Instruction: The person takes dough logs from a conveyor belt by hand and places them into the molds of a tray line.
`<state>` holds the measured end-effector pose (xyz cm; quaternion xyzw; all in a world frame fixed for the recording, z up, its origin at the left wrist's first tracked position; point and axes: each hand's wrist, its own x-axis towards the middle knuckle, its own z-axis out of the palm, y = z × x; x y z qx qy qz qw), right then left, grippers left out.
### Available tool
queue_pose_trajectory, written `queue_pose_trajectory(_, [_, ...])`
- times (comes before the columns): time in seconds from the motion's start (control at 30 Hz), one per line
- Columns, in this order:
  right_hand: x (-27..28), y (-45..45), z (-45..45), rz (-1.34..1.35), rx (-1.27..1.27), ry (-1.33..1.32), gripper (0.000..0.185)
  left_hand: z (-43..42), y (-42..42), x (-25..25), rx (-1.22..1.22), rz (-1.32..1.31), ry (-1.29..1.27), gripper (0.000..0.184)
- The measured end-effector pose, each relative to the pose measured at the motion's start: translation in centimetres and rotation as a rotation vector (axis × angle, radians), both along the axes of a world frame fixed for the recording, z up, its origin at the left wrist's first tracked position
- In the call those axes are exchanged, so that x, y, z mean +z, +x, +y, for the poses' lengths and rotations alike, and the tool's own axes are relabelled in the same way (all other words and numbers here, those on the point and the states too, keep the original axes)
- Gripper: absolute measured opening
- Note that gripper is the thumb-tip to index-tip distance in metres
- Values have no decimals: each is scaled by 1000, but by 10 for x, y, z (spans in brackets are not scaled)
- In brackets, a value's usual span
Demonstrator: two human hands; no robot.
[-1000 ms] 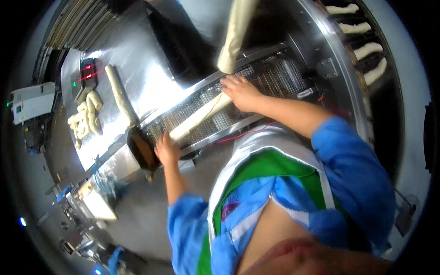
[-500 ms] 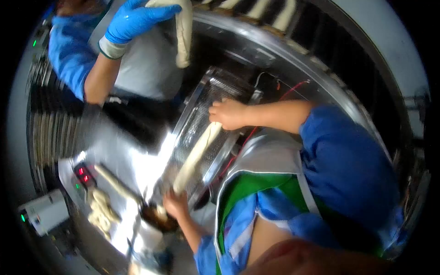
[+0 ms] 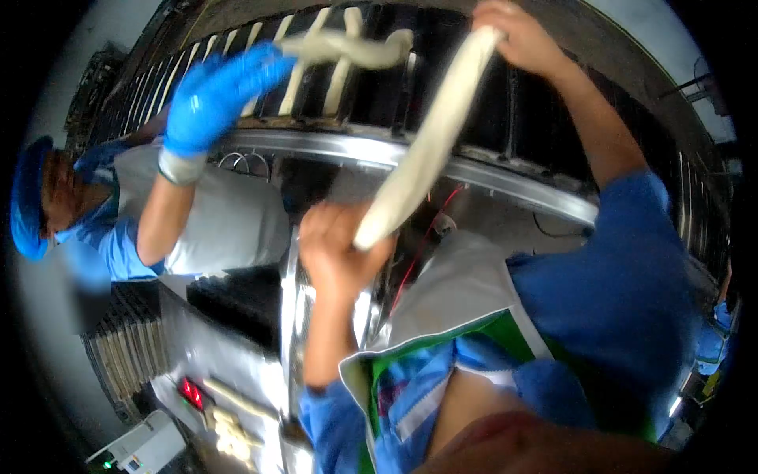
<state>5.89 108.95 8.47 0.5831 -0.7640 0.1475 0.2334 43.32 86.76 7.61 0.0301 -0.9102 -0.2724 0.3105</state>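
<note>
A long pale dough strip (image 3: 434, 138) hangs slanting between my two hands, above the metal rail. Its lower end lies in my left hand (image 3: 339, 241), whose fingers are closed around it. At the top, my right hand (image 3: 513, 35) grips the other end, over the dark slotted trays (image 3: 545, 110). To the left, a co-worker's blue-gloved hand (image 3: 213, 99) holds another dough strip (image 3: 347, 49), blurred by motion, over the trays where more strips lie in rows.
The metal rail (image 3: 339, 148) curves along the near side of the trays. At the lower left, a steel table (image 3: 185, 324) bears dough pieces (image 3: 230, 434) and a red-lit display (image 3: 190, 393). The co-worker (image 3: 221, 213) stands at the left.
Both my hands have lifted the dough strip off the mesh surface and carried it up toward the trays. The view has turned toward the trays, and the co-worker's gloved hand is now over them.
</note>
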Motion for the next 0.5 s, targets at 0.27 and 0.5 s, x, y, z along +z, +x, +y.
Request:
queue_pose_trajectory(0.27, [-76, -31, -43, -151, -295, 224, 32, 61, -118, -99, -274, -482, 252, 40])
queue_pose_trajectory(0.5, [-104, 46, -7, -344, -347, 586, 31, 77, -116, -107, -306, -457, -188, 31])
